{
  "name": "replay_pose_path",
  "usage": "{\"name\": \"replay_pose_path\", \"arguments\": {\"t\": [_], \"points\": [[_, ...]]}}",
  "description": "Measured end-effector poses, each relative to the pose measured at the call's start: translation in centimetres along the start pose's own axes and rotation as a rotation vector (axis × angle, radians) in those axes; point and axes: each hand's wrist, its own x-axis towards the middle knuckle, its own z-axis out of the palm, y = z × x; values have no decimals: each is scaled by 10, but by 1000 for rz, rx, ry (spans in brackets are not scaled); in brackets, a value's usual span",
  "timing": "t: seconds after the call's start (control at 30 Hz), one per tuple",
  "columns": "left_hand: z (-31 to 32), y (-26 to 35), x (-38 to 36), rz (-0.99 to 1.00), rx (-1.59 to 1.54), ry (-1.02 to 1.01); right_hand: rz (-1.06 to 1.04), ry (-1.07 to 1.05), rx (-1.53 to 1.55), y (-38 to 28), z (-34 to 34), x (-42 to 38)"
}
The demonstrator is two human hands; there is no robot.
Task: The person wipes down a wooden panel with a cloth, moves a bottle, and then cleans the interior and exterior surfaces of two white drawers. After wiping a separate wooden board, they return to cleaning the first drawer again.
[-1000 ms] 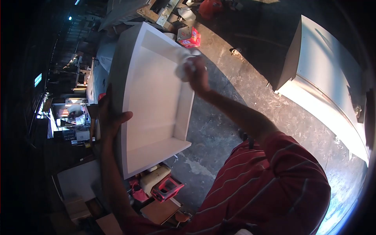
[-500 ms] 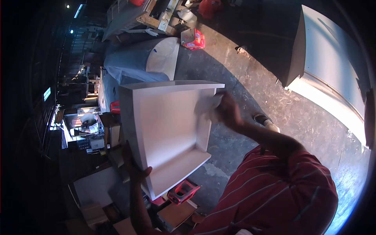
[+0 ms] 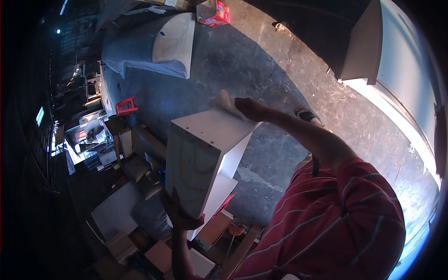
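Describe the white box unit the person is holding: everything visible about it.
The white box unit is an open-fronted, drawer-like carcass of flat panels, painted white; its broad outer face looks greyer, with faint wood grain. Small holes dot the top panel. It is tipped so the open side faces right, showing a white inner wall and floor. The left hand grips its lower edge; the right hand presses a pale cloth on its upper corner. It is held above the floor clutter.

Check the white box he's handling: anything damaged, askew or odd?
No damage shows. The white box is tipped, not resting flat: the left hand props its lower edge, the right hand presses a pale cloth at its top corner. One outer face looks unpainted, with a grain-like surface, unlike the white sides.
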Motion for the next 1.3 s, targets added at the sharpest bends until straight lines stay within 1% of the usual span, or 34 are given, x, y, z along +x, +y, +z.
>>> {"name": "replay_pose_path", "arguments": {"t": [0.03,0.07,0.1,0.17,0.2,0.23,0.3,0.33,0.37,0.4,0.47,0.5,0.53,0.57,0.6,0.63,0.67,0.73,0.77,0.8,0.83,0.9,0.93,0.97,1.03,1.07,1.1,1.13,1.2,1.23,1.27,1.3], "points": [[-1,2,1,-8,-10,-14,-69,-133,-544,61,-22,10],[0,2,5,-7,-33,-40,-142,-271,-1092,108,-42,19],[1,4,8,-6,-55,-70,-125,-277,-1088,110,-47,17],[0,6,11,-25,-82,-113,318,402,-401,111,-54,11],[0,7,11,-45,-97,-142,-58,401,-849,87,-53,14],[2,6,12,-52,-104,-152,-462,370,-1274,45,-50,22],[5,8,16,-39,-152,-146,118,276,287,-63,-20,4],[6,8,14,-45,-154,-153,-103,155,245,-82,-8,-2],[8,7,13,-54,-150,-147,-372,3,226,-81,3,-3],[10,7,13,-60,-147,-135,-686,32,-61,-88,20,0],[10,6,15,-56,-154,-115,-739,-136,-31,-110,24,-12],[9,6,16,-53,-159,-97,-636,-152,-104,-97,17,-9],[6,7,18,-51,-161,-95,-532,-166,-176,-70,5,-4],[3,8,19,-57,-139,-80,-427,-93,-347,-31,-5,3],[-1,8,19,-63,-116,-66,-238,-82,-311,10,-18,8],[-4,7,18,-62,-118,-67,-160,-51,-327,66,-33,11],[-7,4,16,-69,-69,-87,3,-69,-369,108,-55,9],[-14,-1,12,-71,-22,-109,385,-169,-819,171,-90,-6],[-17,-3,10,-79,-3,-123,314,-102,-879,210,-111,-13],[-18,-6,10,-83,19,-137,242,-31,-937,233,-123,-15],[-17,-9,10,-76,19,-135,242,-24,-938,224,-122,-8],[-18,-12,3,-91,-21,-106,269,491,-420,169,-102,16],[-18,-14,2,-91,-21,-113,134,319,-817,105,-84,33],[-17,-15,0,-89,-29,-77,-15,128,-1204,43,-65,45],[-17,-16,-1,-86,-38,-38,45,135,231,0,-37,37],[-18,-15,-2,-93,-38,-34,-136,-8,200,-29,-20,33],[-19,-15,-2,-99,-37,-30,-608,-43,-233,-16,-7,42],[-20,-16,-3,-94,-36,-28,-612,-40,-235,-4,-7,44],[-22,-18,-4,-68,20,-80,-471,-59,-488,16,-14,46],[-23,-18,-5,-67,22,-75,-293,-72,-576,41,-30,47],[-25,-18,-6,-76,50,-99,-314,-258,-935,116,-53,55],[-29,-17,-7,-86,79,-126,-327,-448,-1289,176,-71,56]]}}
